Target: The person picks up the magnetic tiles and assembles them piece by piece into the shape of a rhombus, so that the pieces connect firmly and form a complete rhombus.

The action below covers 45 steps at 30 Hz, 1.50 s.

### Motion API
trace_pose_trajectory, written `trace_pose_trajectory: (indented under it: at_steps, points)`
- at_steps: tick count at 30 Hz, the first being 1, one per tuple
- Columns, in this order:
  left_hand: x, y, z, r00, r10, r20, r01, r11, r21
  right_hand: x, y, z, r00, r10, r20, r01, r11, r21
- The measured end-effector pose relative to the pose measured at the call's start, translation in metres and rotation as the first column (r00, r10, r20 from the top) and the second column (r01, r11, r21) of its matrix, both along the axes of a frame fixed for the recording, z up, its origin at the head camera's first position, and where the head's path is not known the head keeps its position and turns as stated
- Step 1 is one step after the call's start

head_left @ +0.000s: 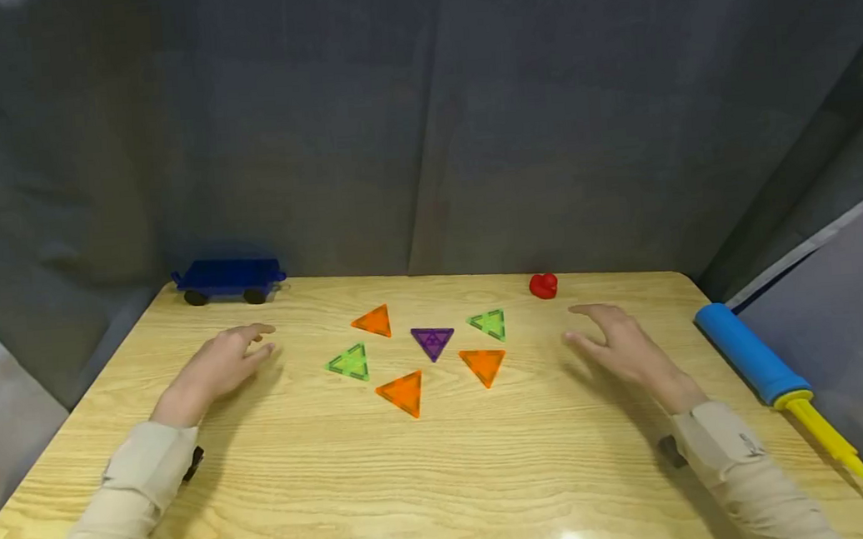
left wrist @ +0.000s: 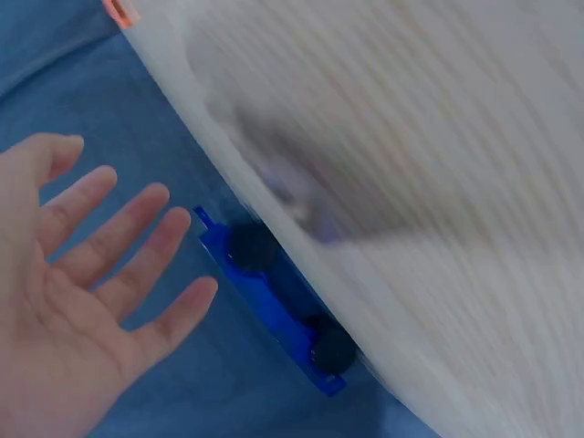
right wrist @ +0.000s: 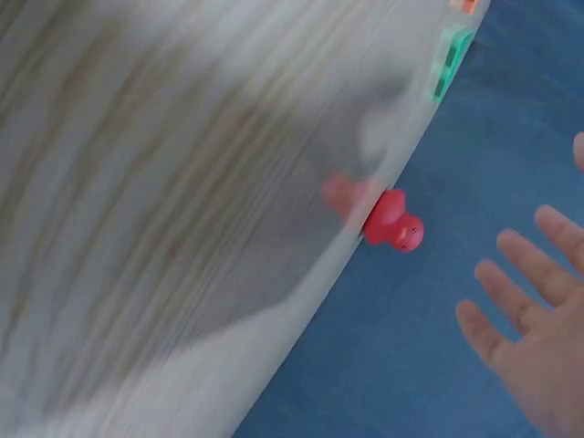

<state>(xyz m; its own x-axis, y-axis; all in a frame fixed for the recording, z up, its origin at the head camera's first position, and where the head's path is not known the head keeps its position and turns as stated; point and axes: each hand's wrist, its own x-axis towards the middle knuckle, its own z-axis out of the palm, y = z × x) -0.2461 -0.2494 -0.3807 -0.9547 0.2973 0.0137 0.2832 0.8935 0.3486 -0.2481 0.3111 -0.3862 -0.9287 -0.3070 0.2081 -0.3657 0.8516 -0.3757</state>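
Above the table's left side my left hand hovers with relaxed, spread fingers and holds nothing. Behind it, by the curtain, stands a blue toy wagon with black wheels, also in the left wrist view. My right hand hangs over the right side, its fingers loose and nothing in them. Closest to it is a small red toy duck near the back edge. Between the hands lie flat triangular tiles: a purple tile in the middle, green tiles on both sides, and several orange tiles around it.
A blue toy pump with a yellow handle lies along the table's right edge. Dark curtains hang behind the wooden table. Grey panels stand at both sides.
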Motion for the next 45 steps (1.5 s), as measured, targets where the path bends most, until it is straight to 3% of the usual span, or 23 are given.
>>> trace_pose_trajectory:
  at_steps: [8, 23, 29, 36, 45]
  points:
    - [-0.002, 0.017, 0.003, 0.993, -0.100, 0.055, 0.092, 0.986, 0.136, 0.002, -0.018, 0.000, 0.996, 0.060, 0.064, -0.054, 0.995, -0.089]
    - [-0.001, 0.049, -0.005, 0.970, -0.201, 0.139, 0.172, 0.965, 0.196, 0.015, -0.067, -0.005, 0.972, 0.216, 0.087, -0.203, 0.969, -0.142]
    - [0.003, 0.057, -0.009, 0.953, -0.242, 0.183, 0.207, 0.960, 0.188, 0.023, -0.089, -0.010, 0.940, 0.314, 0.137, -0.295, 0.945, -0.141]
    - [0.004, 0.062, -0.008, 0.947, -0.239, 0.215, 0.209, 0.966, 0.152, 0.030, -0.111, -0.011, 0.899, 0.391, 0.198, -0.374, 0.920, -0.116]
    - [0.007, 0.063, -0.011, 0.934, -0.264, 0.240, 0.237, 0.962, 0.137, 0.035, -0.141, -0.011, 0.812, 0.489, 0.320, -0.494, 0.867, -0.071]
